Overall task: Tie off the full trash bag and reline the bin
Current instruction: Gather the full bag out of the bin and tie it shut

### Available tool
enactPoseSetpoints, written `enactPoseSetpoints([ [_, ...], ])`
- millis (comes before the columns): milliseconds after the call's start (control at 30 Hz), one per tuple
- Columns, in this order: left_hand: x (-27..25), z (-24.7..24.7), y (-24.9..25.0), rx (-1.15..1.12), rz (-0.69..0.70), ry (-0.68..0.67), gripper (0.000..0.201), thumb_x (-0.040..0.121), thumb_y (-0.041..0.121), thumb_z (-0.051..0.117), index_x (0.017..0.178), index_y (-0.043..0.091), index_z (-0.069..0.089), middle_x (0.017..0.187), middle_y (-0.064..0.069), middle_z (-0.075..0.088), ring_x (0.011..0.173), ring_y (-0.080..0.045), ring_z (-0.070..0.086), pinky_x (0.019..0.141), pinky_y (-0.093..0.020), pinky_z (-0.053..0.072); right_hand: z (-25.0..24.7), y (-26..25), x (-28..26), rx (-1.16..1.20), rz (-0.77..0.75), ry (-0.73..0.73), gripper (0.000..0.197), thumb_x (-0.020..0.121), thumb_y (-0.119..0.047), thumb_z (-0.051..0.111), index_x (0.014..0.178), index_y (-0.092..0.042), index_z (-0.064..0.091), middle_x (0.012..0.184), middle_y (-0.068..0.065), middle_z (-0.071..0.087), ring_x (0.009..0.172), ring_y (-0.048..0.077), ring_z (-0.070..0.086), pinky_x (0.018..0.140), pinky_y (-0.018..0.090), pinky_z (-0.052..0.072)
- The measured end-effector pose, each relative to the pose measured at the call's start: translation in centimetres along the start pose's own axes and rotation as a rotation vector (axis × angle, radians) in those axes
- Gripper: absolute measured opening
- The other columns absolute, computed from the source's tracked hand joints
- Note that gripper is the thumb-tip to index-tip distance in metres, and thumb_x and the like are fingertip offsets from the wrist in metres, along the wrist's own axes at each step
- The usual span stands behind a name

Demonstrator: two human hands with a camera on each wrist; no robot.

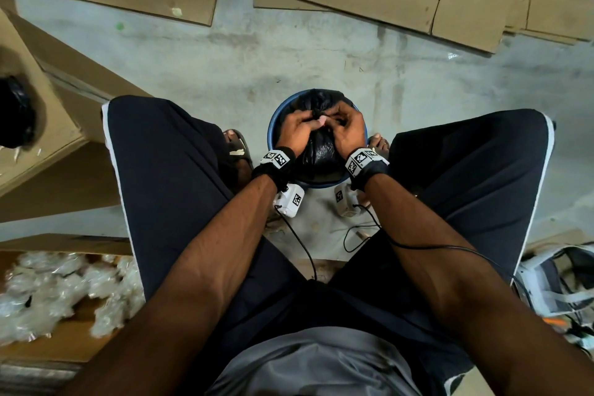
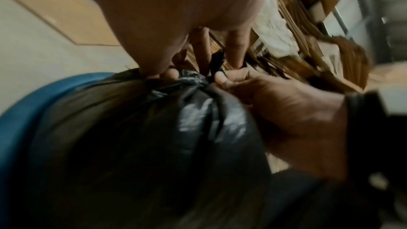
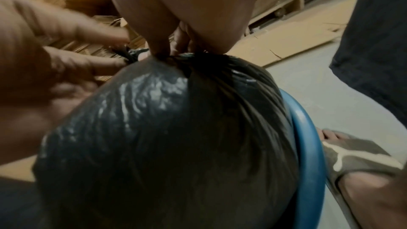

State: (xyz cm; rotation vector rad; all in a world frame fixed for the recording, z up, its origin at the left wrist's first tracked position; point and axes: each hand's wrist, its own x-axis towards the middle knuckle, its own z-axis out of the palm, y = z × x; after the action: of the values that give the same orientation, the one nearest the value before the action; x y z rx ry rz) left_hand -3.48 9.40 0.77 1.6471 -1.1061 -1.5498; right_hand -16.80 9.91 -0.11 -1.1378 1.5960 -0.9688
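A: Both hands, left hand point(image 1: 297, 128) and right hand point(image 1: 345, 128), pinch the trash bag point(image 1: 316, 151) neck, bag sitting in the blue bin point(image 1: 273, 128)

B: Knot looks loose, perhaps; thin plastic could tear if yanked

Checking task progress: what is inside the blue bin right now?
A full black trash bag fills the blue bin, its neck gathered at the top, where the left hand and right hand pinch it. The bag's contents and the bin's bottom are covered.

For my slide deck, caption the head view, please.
Both hands, left hand and right hand, pinch the black plastic trash bag's neck over the round blue bin.
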Motion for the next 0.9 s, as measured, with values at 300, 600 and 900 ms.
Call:
enactPoseSetpoints([
  [300,0.8,0.2,-0.6,-0.182,-0.199,0.174,0.012,0.084,0.026,0.075,0.077,0.018,0.081,0.085,-0.006,0.077,0.080,-0.019,0.068,0.088,-0.044,0.057,0.9,-0.4,-0.3,-0.182,-0.055,-0.052,0.026,0.084,-0.005,0.071,0.105,-0.013,0.058,0.082,-0.007,0.064,0.076,0.005,0.062,0.074,0.021,0.051],
  [600,0.7,-1.3,0.4,0.029,0.071,-0.114,0.010,0.101,0.010,0.058,0.099,0.010,0.068,0.092,-0.005,0.063,0.085,-0.012,0.057,0.080,-0.016,0.046,-1.3,-0.2,0.5,-0.130,0.190,-0.169,0.051,0.076,0.000,0.070,0.120,-0.016,0.050,0.104,0.000,0.067,0.099,0.021,0.062,0.094,0.033,0.050],
  [900,1.7,-3.5,-0.1,0.750,0.275,-0.263,0.026,0.095,0.047,0.058,0.108,0.030,0.072,0.104,0.009,0.065,0.110,-0.023,0.049,0.102,-0.040,0.039,-2.0,-2.2,0.3,0.226,0.411,-0.211,0.034,0.073,-0.003,0.054,0.102,-0.018,0.048,0.082,0.007,0.054,0.066,0.016,0.053,0.062,0.027,0.048],
])
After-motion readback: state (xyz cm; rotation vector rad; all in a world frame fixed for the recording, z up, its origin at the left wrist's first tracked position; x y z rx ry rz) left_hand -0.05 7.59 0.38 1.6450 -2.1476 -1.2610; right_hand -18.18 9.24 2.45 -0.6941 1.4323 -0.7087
